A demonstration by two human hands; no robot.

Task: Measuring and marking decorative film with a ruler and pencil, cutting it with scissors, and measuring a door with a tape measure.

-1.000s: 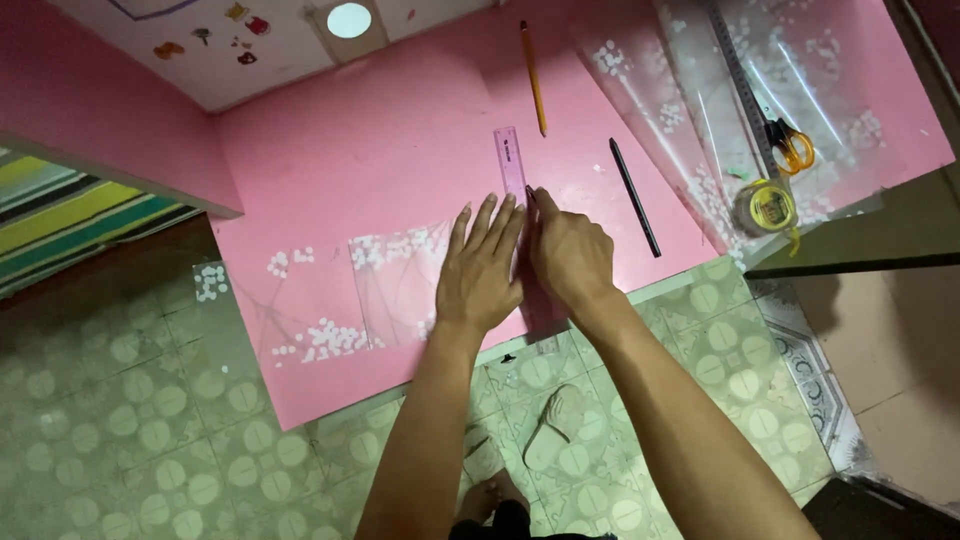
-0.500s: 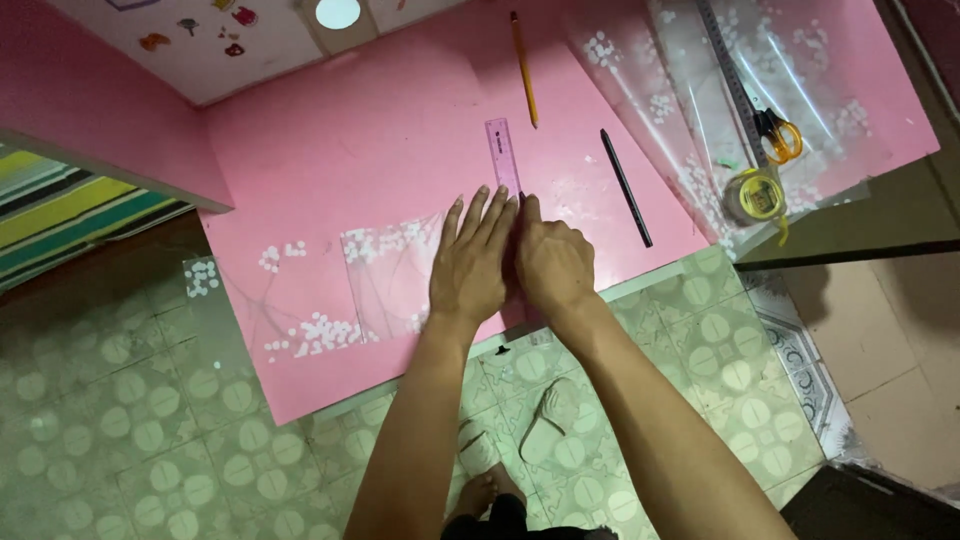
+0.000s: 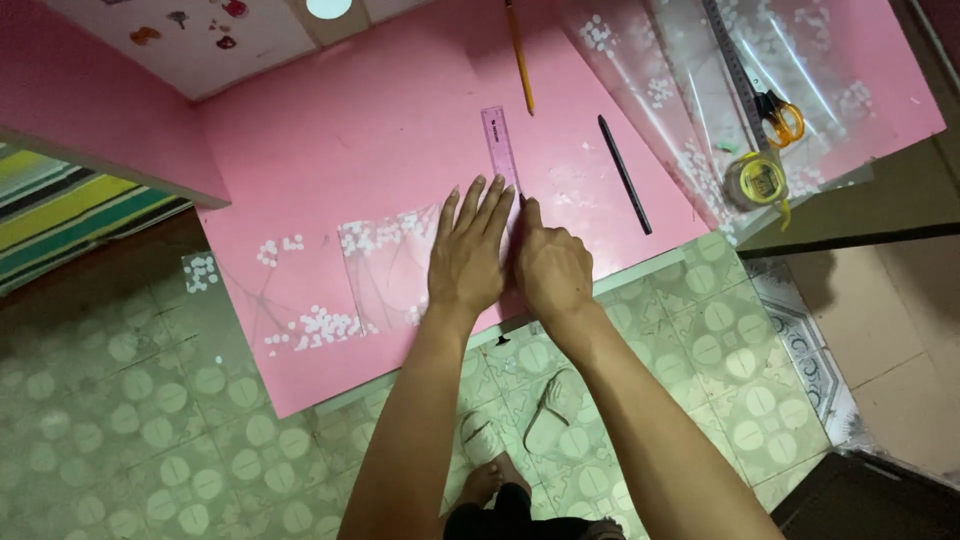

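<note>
both hands sit just as they did a moment ago, so the pressing at mid-frame goes on: the left hand [image 3: 468, 258] lies flat with fingers spread on the clear flower-printed film [image 3: 385, 262], and the right hand [image 3: 550, 268] is curled narrow, thumb against the near end of the purple ruler [image 3: 500, 147]. the film lies lower centre on the pink table [image 3: 400, 120]; a black pen [image 3: 624, 173] and pencil [image 3: 519, 56] lie untouched to the upper right.

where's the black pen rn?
In the head view, the black pen lies on the pink table, right of the purple ruler and left of the yellow tape roll, beyond the right hand.
</note>
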